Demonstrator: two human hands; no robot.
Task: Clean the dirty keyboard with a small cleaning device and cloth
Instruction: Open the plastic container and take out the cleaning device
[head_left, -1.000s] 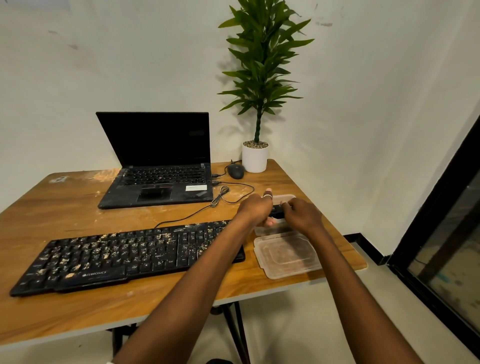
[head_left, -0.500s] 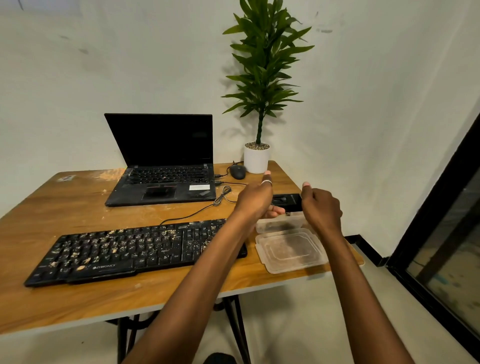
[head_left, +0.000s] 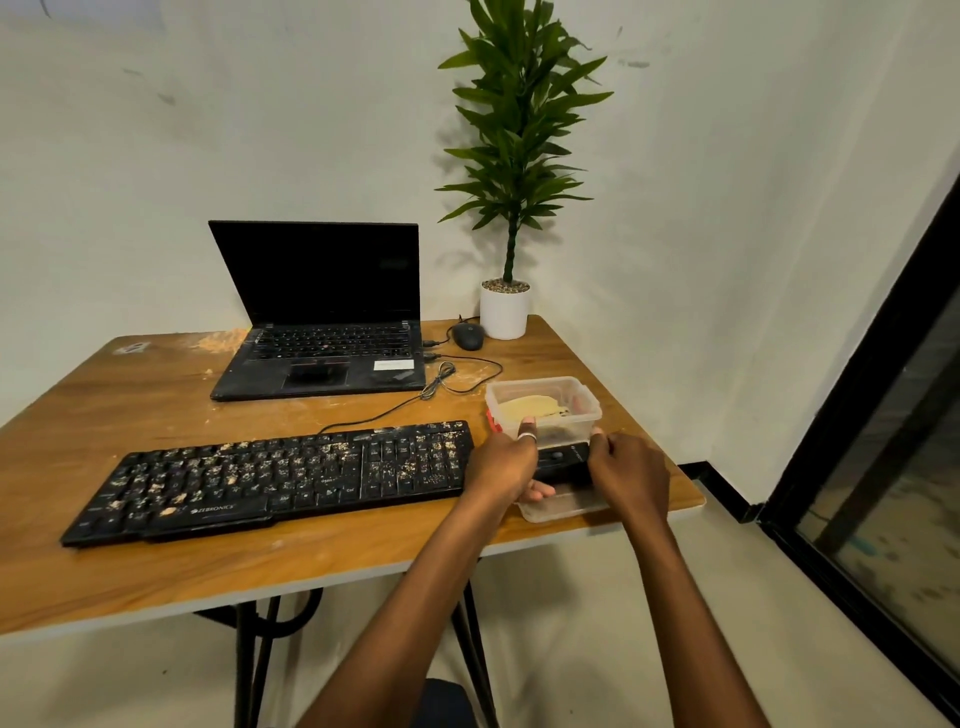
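At counter (head_left: 156, 410) right edge, left hand (head_left: 501, 467) and right hand (head_left: 631, 475) both gripping black device (head_left: 563, 460) beside dirty keyboard (head_left: 270, 480), near tub (head_left: 587, 415).

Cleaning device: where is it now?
Head view: the cleaning device is held between the left hand and right hand, right of the keyboard, in front of the clear container.

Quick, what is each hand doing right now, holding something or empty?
Left hand: grips the left end of the small black device.
Right hand: grips its right end.
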